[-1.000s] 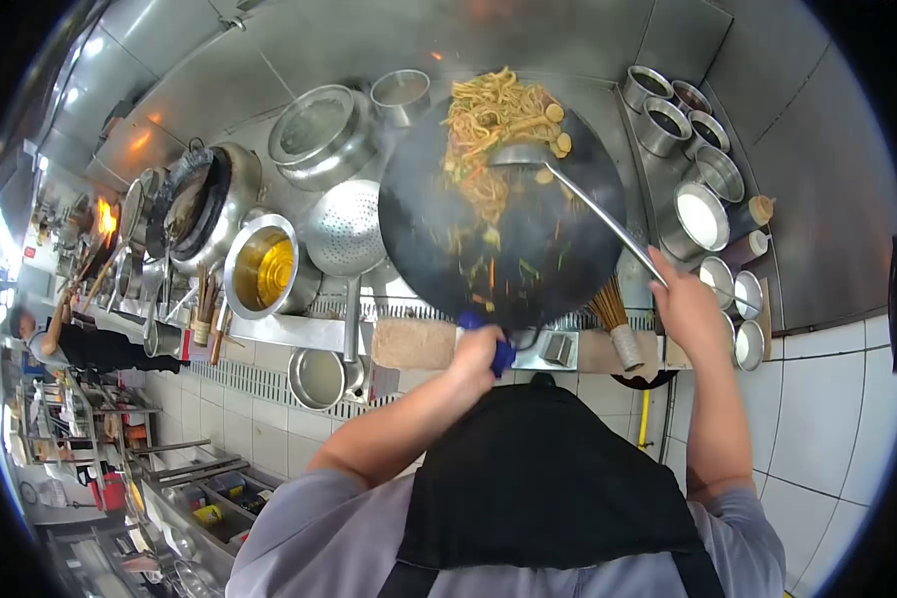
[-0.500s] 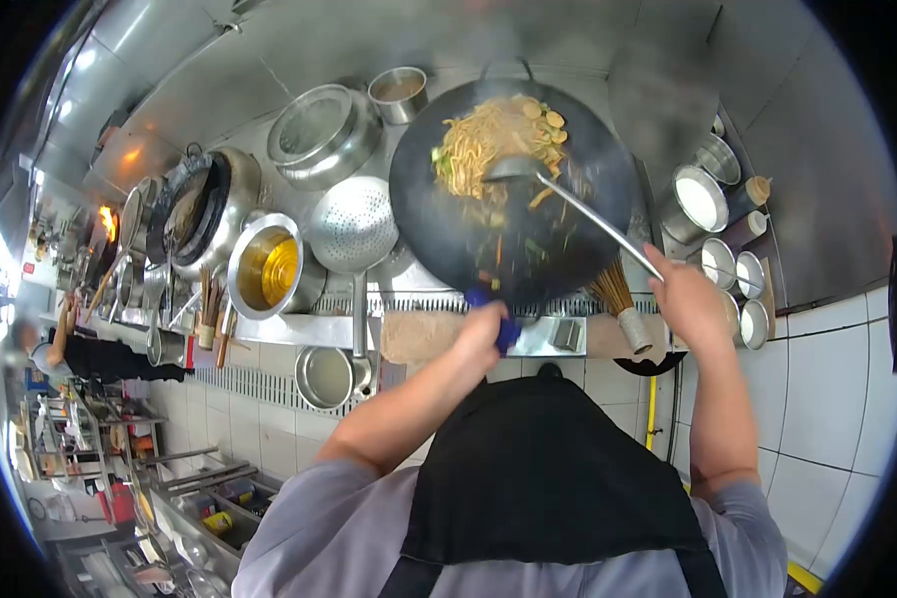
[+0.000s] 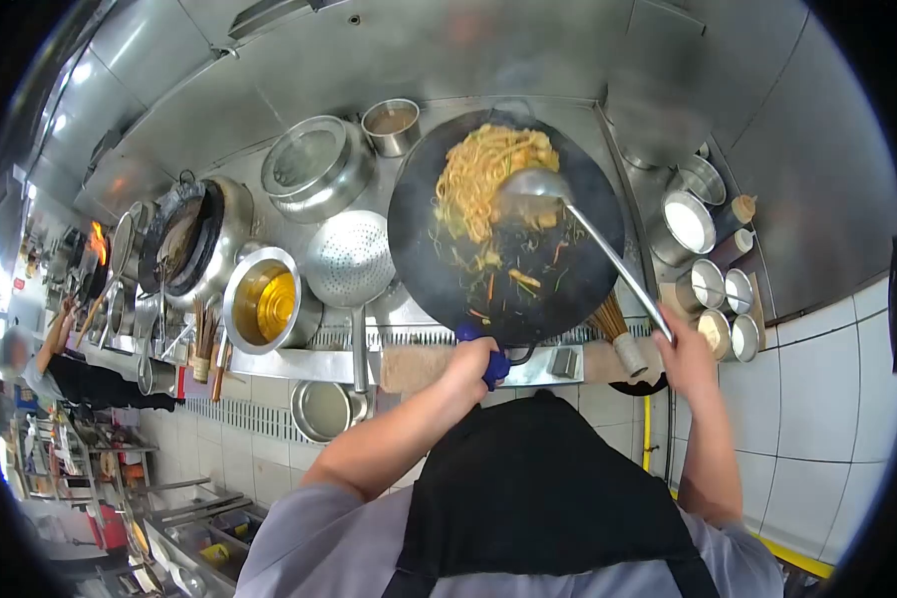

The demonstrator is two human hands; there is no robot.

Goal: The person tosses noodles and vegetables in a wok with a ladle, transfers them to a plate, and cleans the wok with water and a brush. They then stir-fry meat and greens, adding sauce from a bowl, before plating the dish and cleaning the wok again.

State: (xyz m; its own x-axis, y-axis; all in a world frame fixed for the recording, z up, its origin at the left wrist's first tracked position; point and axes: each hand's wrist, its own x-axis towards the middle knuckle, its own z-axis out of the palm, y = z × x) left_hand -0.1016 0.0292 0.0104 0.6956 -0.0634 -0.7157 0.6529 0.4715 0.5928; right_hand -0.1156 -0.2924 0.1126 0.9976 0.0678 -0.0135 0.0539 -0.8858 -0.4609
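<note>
A large black wok (image 3: 419, 234) stands on the stove, with noodles (image 3: 473, 179) heaped at its far side and vegetable shreds scattered lower down. My left hand (image 3: 471, 364) is closed round a blue cloth (image 3: 496, 369) at the wok's near edge, beside its loop handle. In my right hand (image 3: 686, 354) is the end of a long metal ladle (image 3: 536, 185); its bowl lies against the noodles. A bamboo brush (image 3: 625, 344) rests between the wok and my right hand.
Left of the wok are a perforated skimmer (image 3: 351, 257), a pot of yellow oil (image 3: 272, 304) and a lidded pot (image 3: 314, 169). Seasoning containers (image 3: 708, 284) stand at the right. Another person (image 3: 90, 379) works at the far left, near a flame (image 3: 99, 242).
The ladle bowl has moved right and slightly down in view. The noodles have shifted and spread down the wok. My right hand is lower, and my left hand has moved slightly down and left.
</note>
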